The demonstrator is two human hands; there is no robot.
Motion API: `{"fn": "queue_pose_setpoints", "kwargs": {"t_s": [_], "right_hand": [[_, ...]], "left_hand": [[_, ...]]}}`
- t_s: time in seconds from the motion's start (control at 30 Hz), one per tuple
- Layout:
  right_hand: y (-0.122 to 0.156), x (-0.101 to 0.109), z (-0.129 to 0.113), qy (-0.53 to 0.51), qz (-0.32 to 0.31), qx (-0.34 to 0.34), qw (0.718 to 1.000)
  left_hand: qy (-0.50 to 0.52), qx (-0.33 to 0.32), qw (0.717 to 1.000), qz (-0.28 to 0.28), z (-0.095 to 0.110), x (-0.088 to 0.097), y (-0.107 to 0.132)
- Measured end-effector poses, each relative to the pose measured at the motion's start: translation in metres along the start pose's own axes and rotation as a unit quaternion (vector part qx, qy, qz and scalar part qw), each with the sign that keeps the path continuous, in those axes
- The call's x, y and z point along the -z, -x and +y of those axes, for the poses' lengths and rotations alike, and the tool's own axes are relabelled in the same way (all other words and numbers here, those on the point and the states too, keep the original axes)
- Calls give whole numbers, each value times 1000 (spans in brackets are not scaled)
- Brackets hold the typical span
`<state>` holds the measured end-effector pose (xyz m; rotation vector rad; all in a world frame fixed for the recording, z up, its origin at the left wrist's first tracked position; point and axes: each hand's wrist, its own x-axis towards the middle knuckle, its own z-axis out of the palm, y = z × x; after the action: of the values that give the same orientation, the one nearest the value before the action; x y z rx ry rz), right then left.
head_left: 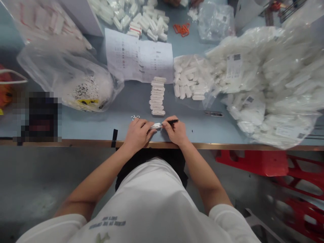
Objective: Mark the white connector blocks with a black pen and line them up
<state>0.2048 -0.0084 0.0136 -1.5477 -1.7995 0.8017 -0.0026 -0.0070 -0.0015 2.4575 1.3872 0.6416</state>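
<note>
Close to the table's front edge, my left hand (138,132) is closed around the left end of a small white plastic strip (155,125) with a row of dark holes. Between the fingers of my right hand (176,131) is a thin black tool (173,122), tweezers or a pen-like tool; I cannot tell which. Its tip points left, at the strip's right end. Several similar white plastic pieces (157,98) are lined up in a column just beyond my hands. Tiny white parts (135,117) lie scattered beside my left hand's knuckles.
A printed sheet (139,57) lies behind the column. Clear bags of white parts (189,79) crowd the right side; another plastic bag (88,87) sits at left. A small metal tool (213,113) lies at right. Orange pieces (181,29) are farther back. Red stools (265,162) stand below the table edge.
</note>
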Motion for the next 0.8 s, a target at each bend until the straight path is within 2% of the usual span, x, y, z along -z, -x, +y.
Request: {"fn": "queue_pose_setpoints", "kwargs": {"t_s": [0.33,0.63,0.8], "right_hand": [[-2,-10,0,22,-21,61,998],[1,-3,1,9,-11,17,1000],[0,-7,1,14,-26,28,999]], "left_hand": [[-1,-5,1000,7,0,0,0],[-9,-8,1000,4,-1,1,-1],[-10,-14,1000,9,-1,1,-2]]}}
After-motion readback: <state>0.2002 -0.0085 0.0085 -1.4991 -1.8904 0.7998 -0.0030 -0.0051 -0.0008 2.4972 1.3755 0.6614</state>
